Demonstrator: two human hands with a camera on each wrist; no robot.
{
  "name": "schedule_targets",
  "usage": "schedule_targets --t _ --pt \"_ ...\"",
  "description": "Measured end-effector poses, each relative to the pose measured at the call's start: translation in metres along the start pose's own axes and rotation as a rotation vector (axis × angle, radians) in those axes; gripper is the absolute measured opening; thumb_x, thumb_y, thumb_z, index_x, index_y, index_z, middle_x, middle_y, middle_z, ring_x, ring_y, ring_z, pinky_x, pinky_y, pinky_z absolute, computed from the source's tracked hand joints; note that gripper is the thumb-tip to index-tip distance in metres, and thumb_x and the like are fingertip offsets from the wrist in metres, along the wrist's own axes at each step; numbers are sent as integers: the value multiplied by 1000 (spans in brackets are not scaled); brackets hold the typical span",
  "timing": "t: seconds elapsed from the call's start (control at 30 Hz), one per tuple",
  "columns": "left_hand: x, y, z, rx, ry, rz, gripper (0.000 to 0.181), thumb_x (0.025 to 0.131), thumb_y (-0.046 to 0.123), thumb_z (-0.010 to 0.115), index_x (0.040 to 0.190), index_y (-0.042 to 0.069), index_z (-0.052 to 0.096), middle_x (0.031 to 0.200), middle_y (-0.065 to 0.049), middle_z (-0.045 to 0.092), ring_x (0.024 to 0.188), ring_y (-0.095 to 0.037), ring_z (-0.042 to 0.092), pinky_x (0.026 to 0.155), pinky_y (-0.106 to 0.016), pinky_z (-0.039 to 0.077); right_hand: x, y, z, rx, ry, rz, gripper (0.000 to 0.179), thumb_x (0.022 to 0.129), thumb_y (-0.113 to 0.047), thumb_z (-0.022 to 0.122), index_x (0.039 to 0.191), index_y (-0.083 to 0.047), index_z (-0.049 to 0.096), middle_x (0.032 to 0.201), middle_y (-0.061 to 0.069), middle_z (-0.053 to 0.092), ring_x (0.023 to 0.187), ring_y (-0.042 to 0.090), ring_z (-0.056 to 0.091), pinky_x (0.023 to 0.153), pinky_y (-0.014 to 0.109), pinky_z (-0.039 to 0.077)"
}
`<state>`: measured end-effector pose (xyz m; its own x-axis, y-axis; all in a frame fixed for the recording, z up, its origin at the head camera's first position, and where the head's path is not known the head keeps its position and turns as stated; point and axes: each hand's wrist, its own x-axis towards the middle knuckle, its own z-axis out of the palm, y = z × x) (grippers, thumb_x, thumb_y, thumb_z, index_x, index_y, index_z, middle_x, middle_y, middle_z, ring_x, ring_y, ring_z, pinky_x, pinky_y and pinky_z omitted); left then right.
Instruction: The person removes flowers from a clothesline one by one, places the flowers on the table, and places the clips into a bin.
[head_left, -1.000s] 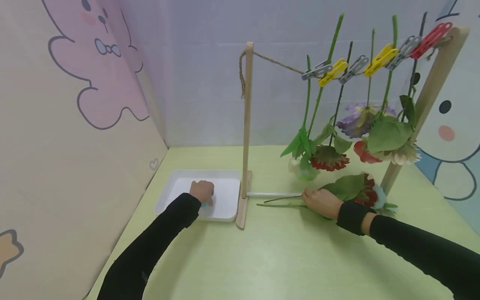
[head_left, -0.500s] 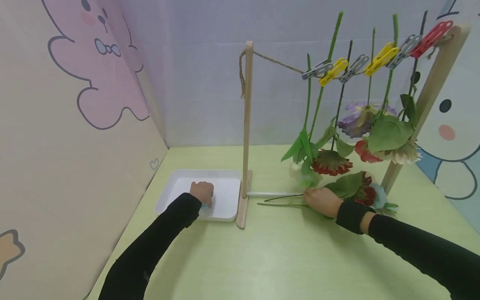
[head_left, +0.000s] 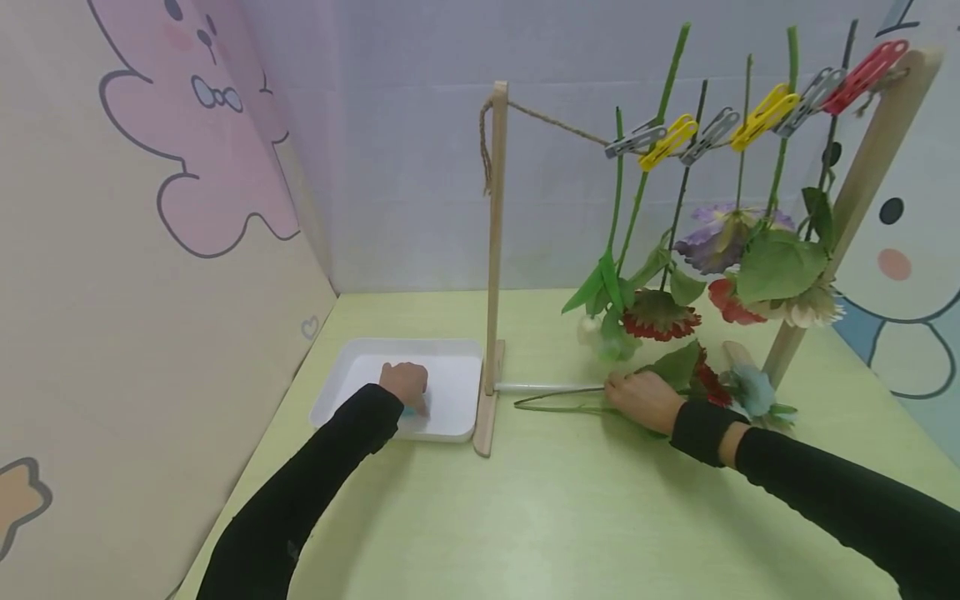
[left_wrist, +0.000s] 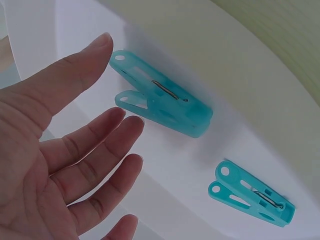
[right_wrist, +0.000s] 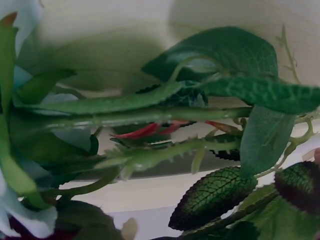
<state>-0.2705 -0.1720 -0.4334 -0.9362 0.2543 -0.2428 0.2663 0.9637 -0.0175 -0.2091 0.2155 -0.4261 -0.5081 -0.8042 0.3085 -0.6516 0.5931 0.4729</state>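
My left hand (head_left: 405,385) is inside the white tray (head_left: 453,417). In the left wrist view, its thumb and fingers lie on either side of the handle end of a teal clothespin (left_wrist: 170,97); firm contact cannot be made out. A second teal clothespin (left_wrist: 255,195) lies beside it in the tray. My right hand (head_left: 647,403) pinches the stem of a dark red flower (head_left: 708,379) low over the table. Another green stem (head_left: 562,409) passes beneath that hand, and a pale blue flower (head_left: 753,390) lies to its right. The right fingers are hidden in the right wrist view by leaves (right_wrist: 215,55).
A wooden rack's left post (head_left: 496,242) stands between the hands. Its right post (head_left: 862,183) leans at the right. From its twine (head_left: 558,127), several flowers hang upside down by grey, yellow and red clothespins (head_left: 866,77). A white crossbar (head_left: 543,387) runs low beside the right hand.
The dark red flower and its leaf have slid left, and its stem end reaches further left. The right hand shifts only slightly. The left hand stays in place in the tray.
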Motion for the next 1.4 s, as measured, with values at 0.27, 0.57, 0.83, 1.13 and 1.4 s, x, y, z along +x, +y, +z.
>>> schedule_targets --t 0.27,0.57,0.83,1.13,1.4 --pt "0 2 -3 -4 -11 4 37 62 35 83 82 11 64 81 -2 64 75 -20 54 82 -45 38 2 -2 -3 8 -5 15 16 69 1 72 72 -5 57 67 5 48 45 15 43 39 29 36" --pt "4 2 -6 -6 -29 -6 37 63 36 83 84 12 64 81 -1 63 76 -19 53 85 -46 37 2 1 -1 -2 71 26 18 69 -6 76 68 -6 58 65 4 48 44 12 40 37 27 34" --pt "1 2 -11 30 -1 6 37 62 38 83 78 12 61 79 -1 63 76 -20 55 82 -46 39 -2 5 0 19 62 44 20 71 -11 76 68 -8 57 64 3 49 43 10 37 38 24 29" --pt "-2 -2 -30 -42 30 18 32 66 35 80 79 11 64 79 -1 65 74 -19 57 77 -41 44 1 12 -11 35 43 84 18 72 -17 76 70 -9 59 64 3 51 44 11 41 37 25 31" --pt "-26 3 -109 -154 -66 90 24 79 33 70 79 10 72 74 -2 68 68 -17 63 64 -29 50 16 26 -48 41 407 102 61 100 -42 20 54 -13 48 52 -1 37 38 9 28 37 22 17"
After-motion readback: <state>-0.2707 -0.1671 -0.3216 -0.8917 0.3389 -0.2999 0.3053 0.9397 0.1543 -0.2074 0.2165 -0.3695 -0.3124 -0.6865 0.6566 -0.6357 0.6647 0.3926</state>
